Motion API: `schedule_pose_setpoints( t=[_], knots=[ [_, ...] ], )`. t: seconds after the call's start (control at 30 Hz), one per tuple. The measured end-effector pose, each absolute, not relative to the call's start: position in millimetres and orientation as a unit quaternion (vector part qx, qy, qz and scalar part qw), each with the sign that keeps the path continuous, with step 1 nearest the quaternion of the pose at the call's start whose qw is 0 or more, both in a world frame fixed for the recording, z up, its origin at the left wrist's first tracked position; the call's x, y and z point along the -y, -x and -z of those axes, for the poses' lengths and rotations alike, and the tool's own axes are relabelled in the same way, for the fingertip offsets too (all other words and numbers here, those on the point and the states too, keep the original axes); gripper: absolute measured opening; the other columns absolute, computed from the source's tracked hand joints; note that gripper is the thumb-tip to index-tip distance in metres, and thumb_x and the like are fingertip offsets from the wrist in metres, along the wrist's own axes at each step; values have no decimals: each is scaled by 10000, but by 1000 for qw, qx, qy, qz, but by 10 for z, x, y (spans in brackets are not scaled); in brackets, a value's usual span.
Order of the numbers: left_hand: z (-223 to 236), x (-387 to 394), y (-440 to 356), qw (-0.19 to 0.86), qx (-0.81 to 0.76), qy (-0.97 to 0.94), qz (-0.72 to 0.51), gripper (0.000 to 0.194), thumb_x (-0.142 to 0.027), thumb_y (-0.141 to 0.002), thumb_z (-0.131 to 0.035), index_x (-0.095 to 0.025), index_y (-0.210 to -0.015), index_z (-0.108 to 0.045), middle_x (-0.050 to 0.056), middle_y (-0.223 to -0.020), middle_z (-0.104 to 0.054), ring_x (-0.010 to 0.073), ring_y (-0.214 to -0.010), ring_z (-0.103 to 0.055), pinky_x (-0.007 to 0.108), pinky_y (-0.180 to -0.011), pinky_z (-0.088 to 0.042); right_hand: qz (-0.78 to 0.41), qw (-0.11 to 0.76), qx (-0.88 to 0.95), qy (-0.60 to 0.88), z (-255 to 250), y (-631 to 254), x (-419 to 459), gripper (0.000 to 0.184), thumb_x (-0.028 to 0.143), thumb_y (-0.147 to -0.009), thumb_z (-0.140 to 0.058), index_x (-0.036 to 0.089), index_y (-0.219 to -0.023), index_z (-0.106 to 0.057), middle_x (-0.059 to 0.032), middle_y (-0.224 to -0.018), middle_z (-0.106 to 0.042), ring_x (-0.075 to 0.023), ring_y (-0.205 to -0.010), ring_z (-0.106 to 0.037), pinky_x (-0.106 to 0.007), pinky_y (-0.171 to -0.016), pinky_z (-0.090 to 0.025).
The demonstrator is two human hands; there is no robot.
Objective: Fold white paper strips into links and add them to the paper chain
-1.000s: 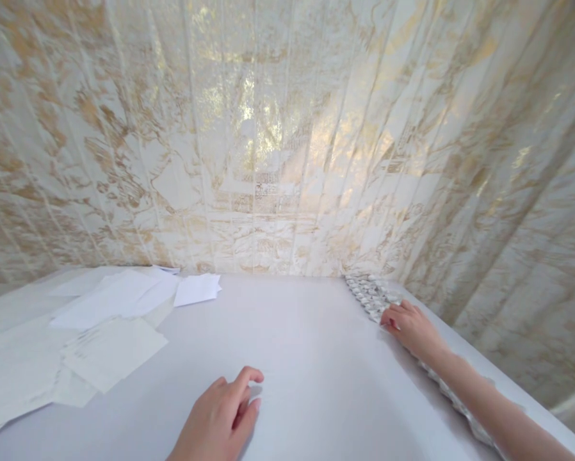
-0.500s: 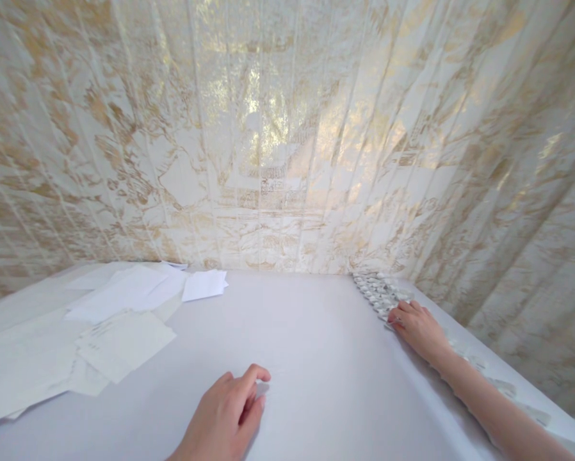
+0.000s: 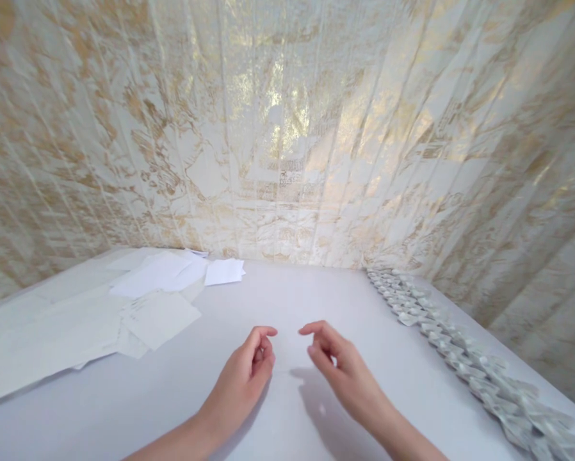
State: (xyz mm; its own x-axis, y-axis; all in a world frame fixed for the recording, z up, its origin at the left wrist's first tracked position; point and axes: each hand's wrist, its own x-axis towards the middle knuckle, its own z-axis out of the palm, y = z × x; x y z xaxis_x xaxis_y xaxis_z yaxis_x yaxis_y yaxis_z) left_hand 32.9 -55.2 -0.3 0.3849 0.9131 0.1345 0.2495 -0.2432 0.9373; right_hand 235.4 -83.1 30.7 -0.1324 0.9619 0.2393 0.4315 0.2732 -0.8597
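Note:
My left hand rests low over the middle of the white tabletop, its fingers loosely curled, with a gap between index finger and thumb. Facing it across a narrow space, my right hand hovers above its own shadow. Index finger and thumb are apart there too, and nothing shows in either hand. Along the right side runs a long band of small folded grey-white paper pieces, set in close rows. One folded piece sticks out a little at the band's left edge.
Loose pale paper sheets overlap on the left of the table. Smaller cut pieces lie on their right side, and a small white stack sits at the back. A patterned curtain hangs behind the table.
My right hand has left the folded pieces at the right and come to the middle, beside my left hand. It was pinching at the band's edge before. The view has shifted slightly.

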Motion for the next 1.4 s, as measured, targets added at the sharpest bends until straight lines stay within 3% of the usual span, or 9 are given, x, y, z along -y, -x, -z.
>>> schedule_pose_setpoints(
  t=[0.13,0.3,0.43,0.67,1.0,1.4],
  knots=[
    [-28,604,-332,446,-405,-713,-359,210,-282,-925,-445,-224,-1126,-462,-42,-768,-472,160,-697,-493,262,-658,-400,-477,462,610,433,-106,-1934,870,192,332,-929,-551,208,-1040,-646,68,-645,-398,-119,-580,-360,-248,-576,-291],
    [-36,612,-325,427,-398,-737,-341,223,-192,-889,-440,-225,-1106,-480,-54,-750,-469,148,-676,-491,261,-647,-394,-626,548,428,353,8,-1962,830,229,258,-796,-675,192,-1015,-665,49,-670,-457,-115,-585,-382,-254,-587,-317],
    [-27,592,-339,432,-385,-747,-327,221,-171,-871,-466,-220,-1083,-508,-43,-759,-532,151,-695,-526,260,-649,-401,-704,554,339,285,-12,-1950,840,252,234,-762,-675,185,-1008,-661,50,-651,-446,-118,-583,-346,-252,-587,-338],
    [-70,602,-340,482,-344,-733,-334,194,-163,-887,-494,-198,-1073,-537,-13,-783,-679,157,-732,-599,258,-692,-438,-744,538,286,275,2,-1914,834,275,255,-755,-715,161,-1009,-669,46,-632,-461,-114,-593,-345,-240,-589,-338],
    [-99,595,-350,489,-325,-733,-342,141,-160,-900,-505,-199,-1029,-546,-12,-789,-703,157,-730,-620,257,-700,-452,-744,537,287,273,18,-1914,823,302,348,-755,-756,171,-985,-676,46,-622,-455,-118,-581,-374,-251,-591,-317],
    [-94,598,-349,482,-318,-741,-344,91,-182,-930,-490,-217,-1004,-531,-31,-788,-691,142,-734,-607,242,-706,-444,-750,541,277,260,4,-1909,807,314,329,-756,-802,150,-981,-677,48,-613,-456,-105,-568,-353,-242,-581,-304]
  ],
)
